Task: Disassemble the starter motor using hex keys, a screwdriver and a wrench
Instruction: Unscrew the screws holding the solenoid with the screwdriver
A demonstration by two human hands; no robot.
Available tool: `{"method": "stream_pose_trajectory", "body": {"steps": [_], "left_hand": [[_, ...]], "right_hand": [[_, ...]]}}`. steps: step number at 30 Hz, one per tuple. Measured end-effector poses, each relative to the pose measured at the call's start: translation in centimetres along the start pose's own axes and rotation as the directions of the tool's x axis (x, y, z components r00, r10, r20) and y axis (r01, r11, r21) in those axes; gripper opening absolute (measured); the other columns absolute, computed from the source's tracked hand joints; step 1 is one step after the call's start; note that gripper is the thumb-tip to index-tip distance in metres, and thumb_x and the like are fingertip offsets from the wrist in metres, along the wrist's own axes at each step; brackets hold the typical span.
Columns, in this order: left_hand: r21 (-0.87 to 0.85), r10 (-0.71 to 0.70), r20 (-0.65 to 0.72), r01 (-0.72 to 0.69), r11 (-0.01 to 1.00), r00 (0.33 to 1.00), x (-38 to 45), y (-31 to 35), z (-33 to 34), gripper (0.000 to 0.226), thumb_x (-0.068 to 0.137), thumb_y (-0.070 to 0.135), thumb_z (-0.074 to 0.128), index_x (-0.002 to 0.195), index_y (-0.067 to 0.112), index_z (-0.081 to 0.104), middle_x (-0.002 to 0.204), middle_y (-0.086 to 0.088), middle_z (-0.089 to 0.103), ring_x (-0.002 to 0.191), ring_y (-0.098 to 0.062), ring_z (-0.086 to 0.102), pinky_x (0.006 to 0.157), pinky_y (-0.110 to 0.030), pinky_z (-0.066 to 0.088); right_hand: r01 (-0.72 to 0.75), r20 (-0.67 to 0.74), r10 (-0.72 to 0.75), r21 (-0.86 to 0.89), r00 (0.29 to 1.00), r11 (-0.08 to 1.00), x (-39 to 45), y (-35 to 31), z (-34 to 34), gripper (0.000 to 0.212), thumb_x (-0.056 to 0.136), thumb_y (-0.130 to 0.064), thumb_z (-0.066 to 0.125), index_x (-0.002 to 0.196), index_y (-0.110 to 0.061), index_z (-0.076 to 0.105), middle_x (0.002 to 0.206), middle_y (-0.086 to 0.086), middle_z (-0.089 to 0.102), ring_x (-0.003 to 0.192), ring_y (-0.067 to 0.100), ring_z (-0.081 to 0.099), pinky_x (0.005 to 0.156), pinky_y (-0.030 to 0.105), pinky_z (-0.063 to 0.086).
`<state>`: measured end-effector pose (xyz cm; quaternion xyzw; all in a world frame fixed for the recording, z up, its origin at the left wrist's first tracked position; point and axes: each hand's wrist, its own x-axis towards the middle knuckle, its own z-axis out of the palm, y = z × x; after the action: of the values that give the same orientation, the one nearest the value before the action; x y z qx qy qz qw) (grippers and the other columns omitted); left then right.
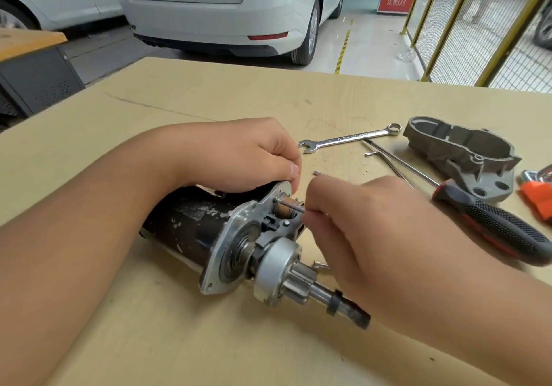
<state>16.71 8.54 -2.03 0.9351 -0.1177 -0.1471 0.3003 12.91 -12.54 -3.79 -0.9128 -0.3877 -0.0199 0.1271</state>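
The starter motor is laid on its side on the desk, its long axis running from the black body at the near left down to the pinion shaft at the near right. The silver end plate is thus turned toward the right hand, and it is on this that the coming move is judged to depend.

The left hand is curled over the top of the motor body just behind the end plate, gripping it; its thumb is pressed against the plate's upper edge. The right hand is held just beside the plate's upper part, its fingertips pinched on a thin metal rod (a long screw or a hex key, it cannot be told which) that is set roughly along the motor's axis beside the copper-coloured part. The right hand is therefore the nearer to the work, and any withdrawal would have to be made along that axis, away from the plate.

Beyond the motor, on the far right, a wrench, a screwdriver and a bent hex key are laid out; the removed grey housing is set beyond the screwdriver. A small loose screw lies just beside the pinion.
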Motion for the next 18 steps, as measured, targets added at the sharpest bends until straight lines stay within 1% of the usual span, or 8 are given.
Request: {"method": "stream_pose_trajectory", "body": {"steps": [2,4,6,8,10,12,14,18], "left_hand": [[-0.004,0.005,0.000,-0.005,1.000,1.000,0.0,-0.1,0.0,0.039,0.105,0.019,0.056,0.072,0.028,0.075,0.055,0.002,0.048,0.049,-0.012,0.041,0.050,-0.025,0.037],[-0.035,-0.008,-0.009,0.008,0.999,1.000,-0.1,-0.2,0.1,0.039,0.105,0.019,0.055,0.073,0.027,0.075,0.051,0.005,0.045,0.045,-0.011,0.039,0.046,-0.022,0.035],[-0.040,-0.008,-0.004,0.007,0.999,1.000,-0.2,-0.4,0.2,0.036,0.106,0.021,0.055,0.077,0.027,0.076,0.052,0.003,0.047,0.047,-0.013,0.042,0.048,-0.026,0.037],[-0.010,-0.003,0.001,0.003,1.000,1.000,-0.3,-0.4,0.1,0.033,0.106,0.023,0.055,0.082,0.027,0.077,0.058,-0.003,0.054,0.054,-0.015,0.048,0.056,-0.034,0.042],[0.007,-0.006,-0.010,0.006,1.000,1.000,-0.2,-0.4,0.0,0.031,0.105,0.024,0.056,0.082,0.026,0.077,0.058,-0.004,0.056,0.056,-0.014,0.050,0.059,-0.036,0.045],[0.007,-0.010,-0.021,0.010,1.000,1.000,-0.1,-0.3,0.1,0.031,0.105,0.023,0.056,0.082,0.024,0.077,0.051,0.007,0.050,0.050,-0.009,0.046,0.052,-0.026,0.040],[0.002,-0.013,-0.013,0.013,1.000,1.000,-0.1,-0.2,0.1,0.030,0.105,0.022,0.056,0.083,0.023,0.077,0.050,0.009,0.048,0.049,-0.010,0.043,0.049,-0.022,0.038],[0.016,0.001,0.025,-0.001,1.000,1.000,-0.1,-0.2,0.0,0.030,0.106,0.024,0.054,0.085,0.024,0.076,0.056,0.001,0.044,0.053,-0.017,0.041,0.051,-0.029,0.037]], "right_hand": [[0.073,0.003,-0.073,-0.125,0.997,0.989,-0.2,0.2,0.0,0.031,0.083,-0.012,0.071,0.082,-0.018,0.040,0.050,0.004,0.041,0.038,0.032,0.040,0.040,0.030,0.032],[0.082,0.018,-0.080,-0.111,0.997,0.990,-0.3,-0.2,-0.3,0.021,0.093,-0.021,0.061,0.083,-0.018,0.043,0.052,0.002,0.043,0.042,0.032,0.043,0.041,0.032,0.036],[-0.090,0.040,0.084,0.222,0.996,0.971,0.0,-0.2,-0.3,0.026,0.099,-0.038,0.047,0.082,-0.019,0.054,0.050,-0.004,0.047,0.044,0.015,0.047,0.043,0.032,0.038],[-0.403,0.279,0.293,0.697,0.914,0.593,0.5,0.3,-0.4,0.031,0.098,-0.035,0.055,0.081,-0.011,0.065,0.044,-0.006,0.040,0.034,0.011,0.033,0.035,0.024,0.026],[-0.594,0.537,0.288,0.787,0.793,0.170,0.8,0.6,-0.8,0.031,0.098,-0.027,0.059,0.076,-0.008,0.069,0.047,0.000,0.030,0.033,0.013,0.021,0.039,0.016,0.018],[-0.616,0.605,0.216,0.788,0.766,-0.024,0.9,0.4,-0.9,0.026,0.097,-0.023,0.058,0.078,-0.011,0.071,0.049,-0.001,0.025,0.033,0.011,0.017,0.040,0.011,0.018],[-0.590,0.590,0.195,0.805,0.783,-0.064,0.9,0.3,-0.6,0.024,0.098,-0.021,0.059,0.078,-0.013,0.069,0.048,-0.002,0.022,0.033,0.010,0.015,0.040,0.010,0.019],[-0.534,0.504,0.243,0.843,0.829,0.073,0.7,0.2,0.2,0.025,0.096,-0.020,0.064,0.072,-0.013,0.065,0.043,-0.002,0.028,0.032,0.010,0.017,0.040,0.012,0.017]]}}
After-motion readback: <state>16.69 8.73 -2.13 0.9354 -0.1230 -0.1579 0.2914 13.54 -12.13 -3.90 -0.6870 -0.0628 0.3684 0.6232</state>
